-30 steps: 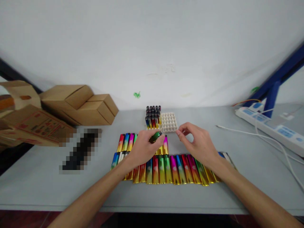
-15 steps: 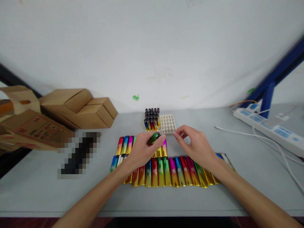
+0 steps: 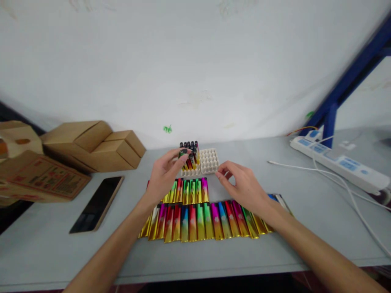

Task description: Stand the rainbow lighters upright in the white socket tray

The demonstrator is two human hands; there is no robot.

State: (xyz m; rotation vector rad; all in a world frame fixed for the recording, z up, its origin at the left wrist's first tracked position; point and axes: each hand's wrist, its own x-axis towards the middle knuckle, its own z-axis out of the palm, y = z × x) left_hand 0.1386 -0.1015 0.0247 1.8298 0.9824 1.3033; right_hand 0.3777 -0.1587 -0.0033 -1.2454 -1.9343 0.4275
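LH [image 3: 165, 171] clamped on dark-topped lighter [image 3: 183, 152] | RH [image 3: 242, 185] by right-hand white dimpled tray [image 3: 209, 160], grip unclear | done?: upright metallic lighters [image 3: 193, 156] L of tray | todo?: flat rainbow-foil lighters [image 3: 208, 221], tray front

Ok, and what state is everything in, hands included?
Left hand: gripping a green lighter at the left tray.
Left tray: partly filled with standing lighters.
Right hand: curled at the right tray, grip unclear.
Right tray: flat, cups exposed.
Lying lighters: in two rows.
Phone: flat, screen dark.
Power strip: plug inserted.
White cable: tip loose.
Printed carton: flap raised.
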